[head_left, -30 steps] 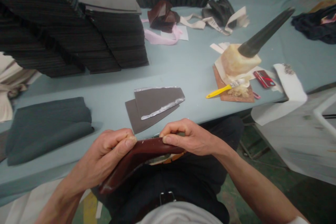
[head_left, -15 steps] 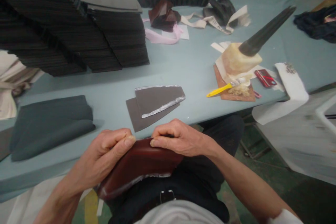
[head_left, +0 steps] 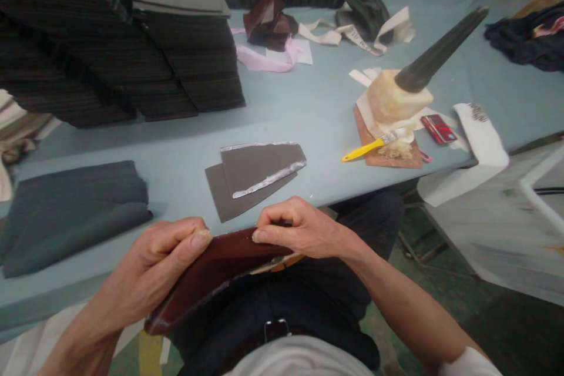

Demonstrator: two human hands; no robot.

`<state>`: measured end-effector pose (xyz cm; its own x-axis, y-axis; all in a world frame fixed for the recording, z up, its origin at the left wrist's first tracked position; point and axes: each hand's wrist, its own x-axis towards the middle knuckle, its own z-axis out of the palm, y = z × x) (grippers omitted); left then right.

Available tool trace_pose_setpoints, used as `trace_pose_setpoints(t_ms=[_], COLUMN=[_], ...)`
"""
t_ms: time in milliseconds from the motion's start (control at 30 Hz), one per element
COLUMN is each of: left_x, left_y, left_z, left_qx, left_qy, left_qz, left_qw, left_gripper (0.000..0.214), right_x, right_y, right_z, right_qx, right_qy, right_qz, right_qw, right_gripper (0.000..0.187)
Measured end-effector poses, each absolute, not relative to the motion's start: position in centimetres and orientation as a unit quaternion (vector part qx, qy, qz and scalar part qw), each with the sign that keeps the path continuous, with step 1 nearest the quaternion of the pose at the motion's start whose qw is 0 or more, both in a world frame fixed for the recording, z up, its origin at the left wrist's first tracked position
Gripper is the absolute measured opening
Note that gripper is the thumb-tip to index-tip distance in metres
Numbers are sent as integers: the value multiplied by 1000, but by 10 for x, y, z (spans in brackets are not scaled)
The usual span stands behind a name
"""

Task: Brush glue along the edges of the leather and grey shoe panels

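Note:
A dark red-brown leather piece (head_left: 211,273) hangs over my lap at the table's front edge, its lower rim pale with what looks like glue. My left hand (head_left: 170,258) pinches its upper edge between thumb and curled fingers. On the same edge, farther right, my right hand (head_left: 304,229) grips with thumb on top and fingers folded behind. Just beyond my hands lie two overlapping grey panels; the upper grey panel (head_left: 262,164) has whitish strips along its long edges, the lower grey panel (head_left: 215,191) shows partly.
Tall stacks of dark sheets (head_left: 189,64) stand at the back left. Folded dark green cloth (head_left: 74,211) lies at the left. To the right are a yellow-handled brush (head_left: 365,150), a cream block (head_left: 392,97) with a dark cone (head_left: 440,50), and a red box (head_left: 438,129).
My left hand has slid left along the leather's edge, widening the gap between my hands. The leather has tilted, showing an orange-and-pale underside near my right hand. The view has shifted slightly.

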<state>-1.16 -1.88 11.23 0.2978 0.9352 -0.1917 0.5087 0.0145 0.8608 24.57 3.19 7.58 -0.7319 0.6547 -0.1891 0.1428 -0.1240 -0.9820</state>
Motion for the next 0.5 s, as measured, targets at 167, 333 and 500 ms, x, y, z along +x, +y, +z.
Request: trace_pose_setpoints(t_ms=[167, 333, 500], left_x=[-23, -27, -33], left_y=[-25, -27, -29], left_z=[104, 100, 98], left_qx=[641, 626, 597], left_qy=[574, 587, 610], left_qz=[228, 233, 214], left_qw=[455, 458, 475], left_gripper=[65, 69, 76], right_x=[261, 277, 285], right_y=[24, 17, 18], right_z=[67, 61, 62], right_qx=[-343, -347, -301], right_qy=[-609, -538, -497], right_qz=[696, 758, 807], right_qw=[160, 124, 112], right_gripper=[24, 45, 61])
